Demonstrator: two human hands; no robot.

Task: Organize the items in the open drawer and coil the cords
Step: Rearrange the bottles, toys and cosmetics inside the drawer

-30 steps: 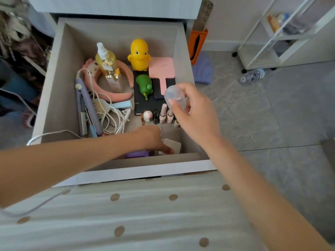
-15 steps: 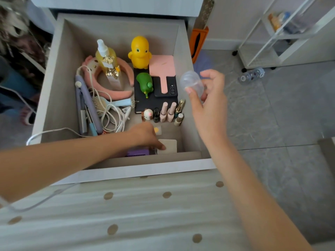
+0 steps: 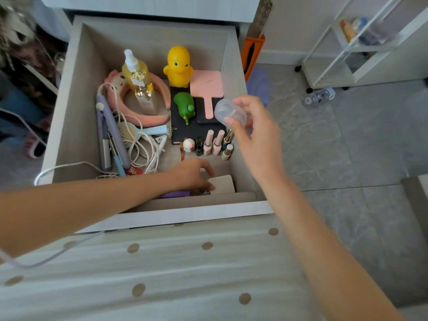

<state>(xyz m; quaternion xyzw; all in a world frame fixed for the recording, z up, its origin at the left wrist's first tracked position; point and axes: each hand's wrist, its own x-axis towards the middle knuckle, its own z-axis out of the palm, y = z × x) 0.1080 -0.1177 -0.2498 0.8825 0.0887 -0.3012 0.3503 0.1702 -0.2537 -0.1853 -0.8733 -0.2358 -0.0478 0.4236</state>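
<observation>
The open drawer (image 3: 69,93) holds a yellow duck (image 3: 178,66), a green toy (image 3: 184,107), a pink hand mirror (image 3: 206,86), a yellow spray bottle (image 3: 136,72), a pink headband (image 3: 148,119) and a row of small cosmetic bottles (image 3: 214,143). A tangled white cord (image 3: 143,149) lies beside a lilac hair straightener (image 3: 111,128). My right hand (image 3: 257,140) holds a small clear container (image 3: 228,112) above the drawer's right side. My left hand (image 3: 192,174) reaches into the front of the drawer, fingers on a beige card-like item (image 3: 223,184); what it grips is hidden.
A white cable (image 3: 58,169) runs over the drawer's left wall. A dotted bedspread (image 3: 162,274) lies in front. To the right are grey floor tiles, a white shelf rack (image 3: 347,54), a plastic bottle (image 3: 319,97) on the floor and an orange box (image 3: 252,52).
My right hand with the clear container swung right past the drawer's wall, then came back left over the drawer's right side. My left hand stayed at the drawer's front.
</observation>
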